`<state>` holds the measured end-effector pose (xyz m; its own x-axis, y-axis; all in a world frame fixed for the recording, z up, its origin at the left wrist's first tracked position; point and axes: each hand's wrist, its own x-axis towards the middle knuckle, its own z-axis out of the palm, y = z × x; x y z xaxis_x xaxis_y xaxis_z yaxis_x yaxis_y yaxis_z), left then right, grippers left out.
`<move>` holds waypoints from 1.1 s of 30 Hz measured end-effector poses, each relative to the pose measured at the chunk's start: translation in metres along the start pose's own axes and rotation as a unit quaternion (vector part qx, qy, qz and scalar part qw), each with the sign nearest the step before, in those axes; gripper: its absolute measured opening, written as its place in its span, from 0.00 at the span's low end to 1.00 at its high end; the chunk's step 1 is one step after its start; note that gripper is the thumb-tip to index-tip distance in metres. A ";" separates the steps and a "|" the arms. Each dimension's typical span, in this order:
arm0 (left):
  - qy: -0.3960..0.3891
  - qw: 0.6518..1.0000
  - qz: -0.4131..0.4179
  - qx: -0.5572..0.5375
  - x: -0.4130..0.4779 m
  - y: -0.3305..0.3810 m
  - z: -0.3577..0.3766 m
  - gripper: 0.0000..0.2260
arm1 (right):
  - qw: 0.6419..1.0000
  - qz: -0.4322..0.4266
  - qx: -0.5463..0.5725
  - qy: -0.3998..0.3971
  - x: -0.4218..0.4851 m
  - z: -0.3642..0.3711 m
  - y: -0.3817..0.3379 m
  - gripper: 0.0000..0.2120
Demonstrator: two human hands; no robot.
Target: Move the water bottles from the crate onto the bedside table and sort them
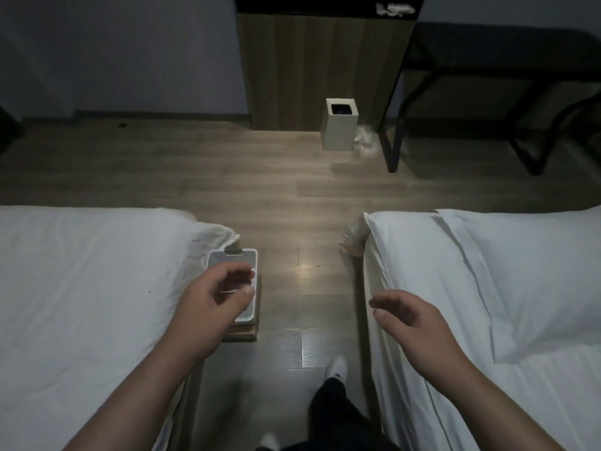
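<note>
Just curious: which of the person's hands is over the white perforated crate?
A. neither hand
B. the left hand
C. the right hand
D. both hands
B: the left hand hangs over the white crate next to the left bed, while the right hand is apart from it, by the edge of the right bed.

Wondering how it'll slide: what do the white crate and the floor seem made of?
Crate: likely moulded plastic, matte white, small perforations in its wall. Floor: wood-look planks with grain and seams, slightly glossy given the light reflection; laminate or real wood, unclear.
</note>
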<state>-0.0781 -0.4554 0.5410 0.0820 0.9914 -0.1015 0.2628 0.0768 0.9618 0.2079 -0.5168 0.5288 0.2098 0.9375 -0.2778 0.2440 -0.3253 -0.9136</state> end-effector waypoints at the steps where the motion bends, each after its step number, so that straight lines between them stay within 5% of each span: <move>1: -0.002 1.000 -0.001 0.000 0.011 0.003 0.007 0.10 | 1.000 0.004 0.006 0.002 0.011 -0.006 0.001 0.08; 20: 0.088 0.991 -0.102 0.007 0.186 0.035 0.069 0.13 | 0.994 -0.026 0.001 -0.102 0.275 -0.055 -0.062 0.10; 26: 0.109 0.985 -0.097 0.093 0.271 0.016 0.052 0.10 | 0.993 0.006 -0.007 -0.119 0.363 -0.040 -0.077 0.11; 33: 0.101 0.989 -0.103 -0.017 0.400 0.018 0.040 0.13 | 0.996 -0.013 -0.018 -0.084 0.462 -0.031 -0.137 0.09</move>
<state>-0.0018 -0.0618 0.5079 -0.1638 0.9550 -0.2472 0.2212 0.2798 0.9342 0.3012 -0.0432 0.5346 0.0419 0.9521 -0.3029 0.2815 -0.3021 -0.9108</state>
